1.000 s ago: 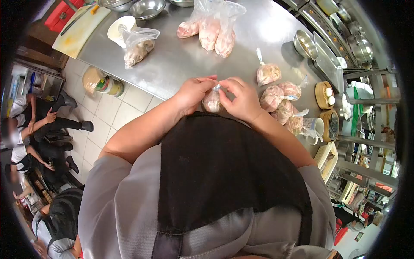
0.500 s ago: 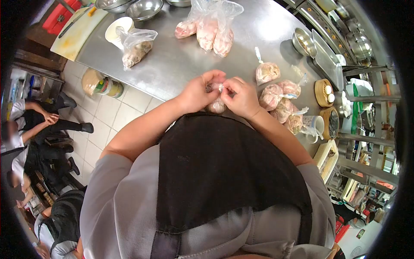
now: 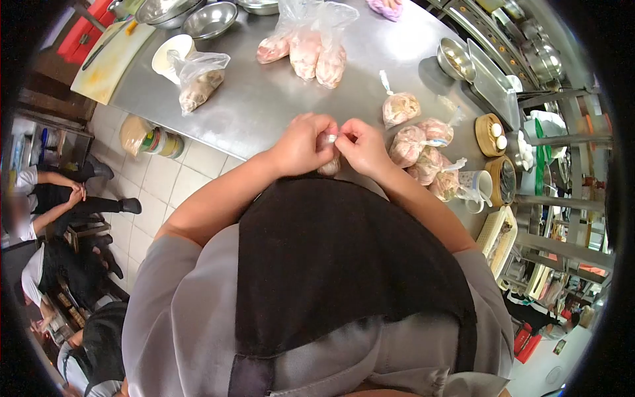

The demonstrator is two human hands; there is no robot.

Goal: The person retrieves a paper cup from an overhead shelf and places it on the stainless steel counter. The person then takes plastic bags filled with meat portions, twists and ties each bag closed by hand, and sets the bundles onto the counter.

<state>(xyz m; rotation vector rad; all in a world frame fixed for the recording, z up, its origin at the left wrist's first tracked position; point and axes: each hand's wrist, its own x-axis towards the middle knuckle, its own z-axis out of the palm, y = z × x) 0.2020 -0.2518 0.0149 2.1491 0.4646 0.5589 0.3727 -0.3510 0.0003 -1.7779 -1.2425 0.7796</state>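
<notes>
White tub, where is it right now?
Head view, upper left: the white tub sits on the steel table between the cutting board and a metal bowl, a filled plastic bag just to its right.

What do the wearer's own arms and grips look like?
The sleeves are short, plain and grey, leaving the forearms bare. The left grip and right grip are ungloved human hands; no watch, bracelet or cable shows.
</notes>
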